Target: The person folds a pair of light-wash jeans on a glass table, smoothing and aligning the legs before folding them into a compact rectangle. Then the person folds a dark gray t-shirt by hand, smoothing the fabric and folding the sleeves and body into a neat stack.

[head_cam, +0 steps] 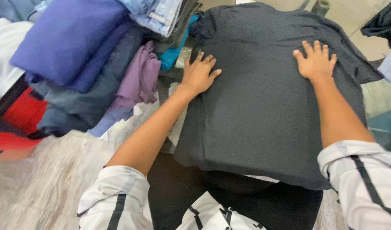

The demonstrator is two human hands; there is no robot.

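A dark grey shirt [259, 110] lies spread flat in front of me, its near edge hanging toward my lap. My left hand [199, 74] rests palm down on the shirt's left edge, fingers spread. My right hand [315, 61] presses flat on the shirt's upper right part, fingers apart. Neither hand grips the cloth. Both of my arms wear white sleeves with dark stripes.
A heap of clothes sits at the left: a blue garment [67, 40], a purple one [138, 76], dark grey-blue cloth [82, 104], jeans [159, 15], a teal piece [172, 55] and red fabric [23, 113]. A pale marbled surface [46, 179] lies near left. Black cloth [385, 23] is at the far right.
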